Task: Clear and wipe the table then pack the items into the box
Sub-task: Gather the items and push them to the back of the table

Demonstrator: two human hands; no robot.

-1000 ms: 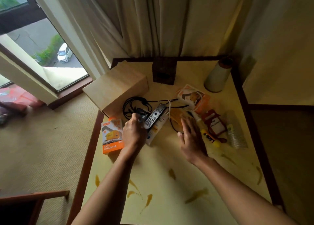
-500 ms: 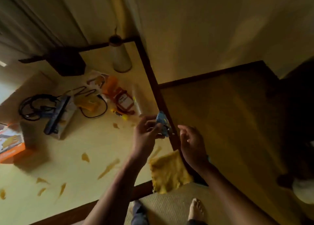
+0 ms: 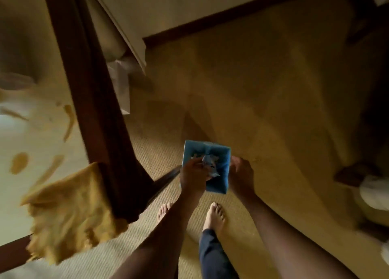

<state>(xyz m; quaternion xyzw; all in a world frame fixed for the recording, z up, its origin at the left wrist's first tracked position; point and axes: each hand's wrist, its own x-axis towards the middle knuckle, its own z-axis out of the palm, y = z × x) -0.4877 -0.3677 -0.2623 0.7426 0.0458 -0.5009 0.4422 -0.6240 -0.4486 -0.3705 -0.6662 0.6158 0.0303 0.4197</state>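
Centrally, the blue packet (image 3: 219, 167) is held in mid-air by both hands above the carpet (image 3: 263, 93), clear of the tabletop (image 3: 12, 135) and just beyond its near right corner. The left hand (image 3: 192, 174) has its fingers curled and pinches a crumpled wrapper (image 3: 208, 163), pale and silvery, against the packet's upper face. The right hand (image 3: 240, 173) grasps the packet's right edge; its fingers fold behind the packet and are largely hidden. What the packet is cannot be read.

At left, the tabletop's dark wooden rim (image 3: 90, 93) runs diagonally along the right edge. A yellow cloth (image 3: 69, 213) lies rumpled at the near right corner, part of it hanging over the near edge. Brownish stains (image 3: 19, 163), drops and streaks, mark the pale surface near the right edge.

Below the hands, two bare feet stand on the carpet, the left foot (image 3: 165, 210) just beside the table's corner and the right foot (image 3: 214, 216) under the packet, with a dark blue trouser leg (image 3: 212, 255) above it.
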